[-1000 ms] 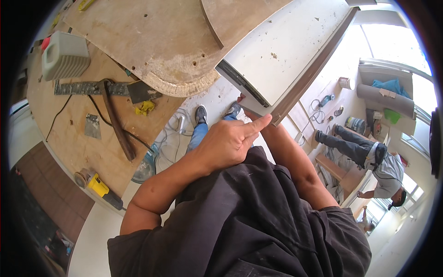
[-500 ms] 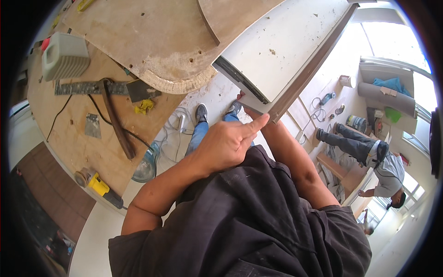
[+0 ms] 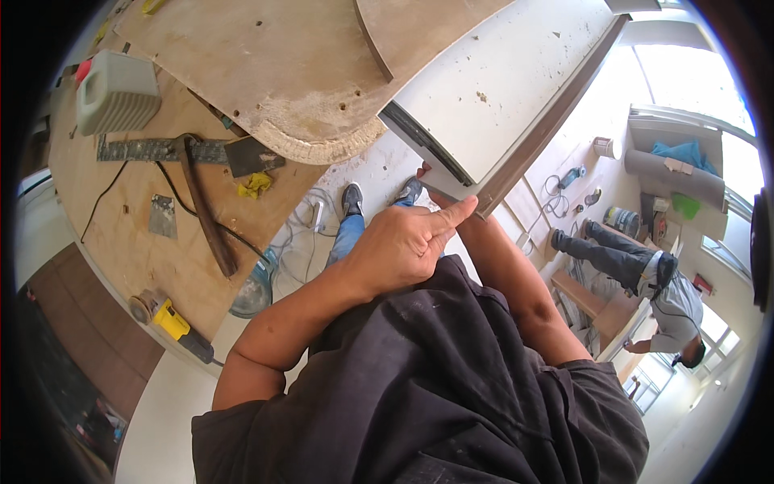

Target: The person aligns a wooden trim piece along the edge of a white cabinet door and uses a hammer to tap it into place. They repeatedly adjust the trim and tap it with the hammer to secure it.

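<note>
1. The brown strip lay along the right edge of the white panel, its near end at the panel's lower corner.
2. The left hand was at that end, one finger straight out and the others gathered beneath; whether the fingertip touched the strip or stopped just beside it, or pinched anything, could not be told. The right forearm reached toward the same corner, but the right hand was hidden, so its state could not be told.
3. The strip looked stiff and long, probably light for its length if wooden; its smooth face might have been a little slippery with dust.
4. The panel seemed heavier and rigid, with a dark rail along its lower-left edge. Holding strip and panel together near that corner seemed surest, with a second hold farther up the right edge; the strip's thin end looked the likeliest place to chip.
5. No writing was readable: the bucket on the floor seemed to carry a label, too small to read, and no lettering could be made out on the yellow power tool at the bench's lower edge.
</note>
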Tool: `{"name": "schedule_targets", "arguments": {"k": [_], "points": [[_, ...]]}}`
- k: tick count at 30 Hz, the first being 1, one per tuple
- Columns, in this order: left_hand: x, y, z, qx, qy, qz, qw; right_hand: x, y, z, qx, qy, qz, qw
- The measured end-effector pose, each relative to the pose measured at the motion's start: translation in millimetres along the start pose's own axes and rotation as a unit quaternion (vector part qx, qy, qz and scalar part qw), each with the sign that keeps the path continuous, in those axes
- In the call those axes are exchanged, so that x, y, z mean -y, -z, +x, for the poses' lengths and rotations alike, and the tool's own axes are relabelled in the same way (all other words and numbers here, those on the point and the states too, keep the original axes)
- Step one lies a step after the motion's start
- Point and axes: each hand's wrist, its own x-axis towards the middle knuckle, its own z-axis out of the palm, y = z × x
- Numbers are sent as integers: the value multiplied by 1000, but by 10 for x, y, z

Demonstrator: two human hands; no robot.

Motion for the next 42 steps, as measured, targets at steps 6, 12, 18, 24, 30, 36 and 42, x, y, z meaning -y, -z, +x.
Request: {"name": "schedule_targets", "arguments": {"k": [6,12,18,24,30,36,42], "points": [[-69,52,-109,35,16,-6,999,38,50,-15,-43,-18,24,999],[2,4,-4,4,-24,22,999,69,-101,-76,16,-9,16,1000],[-5,15,-30,11,2,22,1000,95,-125,-84,-43,-55,71,995],[-16,33,-37,27,-5,10,1000,-176,483,81,-31,161,-316,934],[28,14,-23,-6,-13,41,999,9,-17,-14,-14,-17,-56,998],[-29,45,-124,19,13,45,999,-24,76,4,-58,49,-167,983],[11,35,-43,7,-3,31,999,63,-27,-30,-47,-36,0,998]]}}
